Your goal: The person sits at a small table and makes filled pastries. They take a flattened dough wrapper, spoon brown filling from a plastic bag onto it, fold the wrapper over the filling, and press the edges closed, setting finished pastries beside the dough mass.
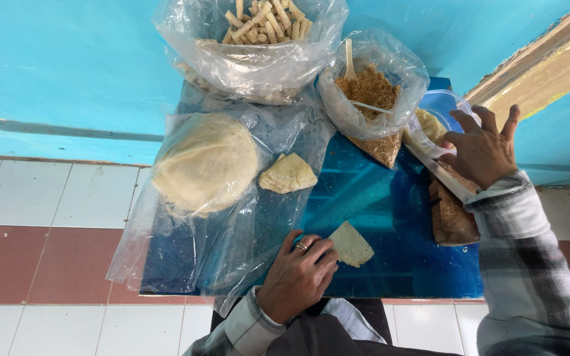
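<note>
My left hand (pixel 296 275), with a ring on one finger, rests on the blue table (pixel 390 217) and pinches the edge of a thin triangular wrapper (pixel 351 244). My right hand (pixel 483 150) reaches into a clear plastic bag (pixel 453 105) at the right, fingers spread against its rim beside a yellow lump (pixel 430 125). A bag of brown shredded filling (pixel 371 89) with a white spoon stands just left of it. A folded wrapper (pixel 288 175) lies on plastic sheeting next to a round stack of pale wrappers (pixel 204 163).
A large clear bag of rolled sticks (pixel 265 26) sits at the table's far edge against the turquoise wall. A brown packet (pixel 452 217) lies under my right wrist. White and red floor tiles surround the table.
</note>
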The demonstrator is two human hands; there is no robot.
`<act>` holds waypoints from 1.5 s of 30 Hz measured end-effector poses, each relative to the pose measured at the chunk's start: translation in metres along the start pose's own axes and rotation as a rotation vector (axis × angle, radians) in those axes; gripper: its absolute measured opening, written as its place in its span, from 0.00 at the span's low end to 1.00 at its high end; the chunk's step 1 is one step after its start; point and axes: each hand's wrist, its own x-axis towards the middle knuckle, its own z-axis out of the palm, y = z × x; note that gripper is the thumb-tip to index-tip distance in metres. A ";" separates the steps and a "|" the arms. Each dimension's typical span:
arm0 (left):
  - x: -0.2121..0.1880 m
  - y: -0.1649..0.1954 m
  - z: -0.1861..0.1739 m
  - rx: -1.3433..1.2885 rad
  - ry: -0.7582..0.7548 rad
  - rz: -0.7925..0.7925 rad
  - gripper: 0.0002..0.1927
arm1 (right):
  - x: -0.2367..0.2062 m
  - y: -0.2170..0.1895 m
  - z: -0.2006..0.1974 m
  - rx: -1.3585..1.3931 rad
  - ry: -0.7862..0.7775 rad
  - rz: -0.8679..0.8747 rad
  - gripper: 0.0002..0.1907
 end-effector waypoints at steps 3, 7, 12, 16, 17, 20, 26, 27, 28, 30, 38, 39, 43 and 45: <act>-0.001 0.000 0.000 0.008 -0.002 0.003 0.08 | 0.005 0.005 -0.002 -0.011 0.009 -0.013 0.18; -0.001 0.000 0.000 0.013 0.000 0.004 0.09 | 0.002 0.013 0.001 0.011 0.013 0.009 0.15; -0.001 0.000 0.000 0.009 0.000 0.009 0.09 | -0.001 0.021 0.003 -0.014 -0.054 0.011 0.14; 0.000 0.000 0.001 0.010 0.004 0.012 0.09 | 0.004 0.028 0.005 -0.017 -0.051 0.014 0.17; 0.000 0.000 0.000 0.009 0.004 0.011 0.09 | 0.004 0.028 0.006 -0.010 -0.056 0.014 0.18; 0.001 0.001 -0.001 0.005 0.004 0.013 0.09 | 0.000 0.025 0.009 0.010 -0.081 0.034 0.17; 0.001 0.002 -0.003 -0.012 0.003 0.002 0.08 | -0.003 0.013 -0.021 0.189 0.042 0.015 0.16; 0.001 0.002 -0.004 -0.009 0.001 0.000 0.08 | -0.010 0.006 -0.029 0.293 0.119 -0.020 0.14; 0.000 0.002 -0.004 -0.008 -0.003 -0.002 0.08 | -0.021 -0.004 -0.037 0.397 0.193 -0.052 0.13; 0.001 0.002 -0.003 0.009 -0.012 -0.009 0.08 | -0.046 -0.027 -0.055 0.681 0.236 -0.150 0.15; 0.001 0.002 -0.002 0.031 -0.023 0.004 0.10 | -0.137 -0.191 -0.074 0.432 0.257 -0.269 0.29; 0.002 0.001 -0.002 0.040 -0.015 0.009 0.11 | -0.141 -0.196 -0.076 0.384 0.242 -0.302 0.30; 0.002 0.001 -0.001 0.059 -0.017 0.029 0.11 | -0.142 -0.188 -0.082 0.193 0.210 -0.395 0.30; 0.002 0.001 -0.001 0.040 -0.029 0.007 0.10 | -0.136 -0.176 -0.083 0.130 0.219 -0.378 0.28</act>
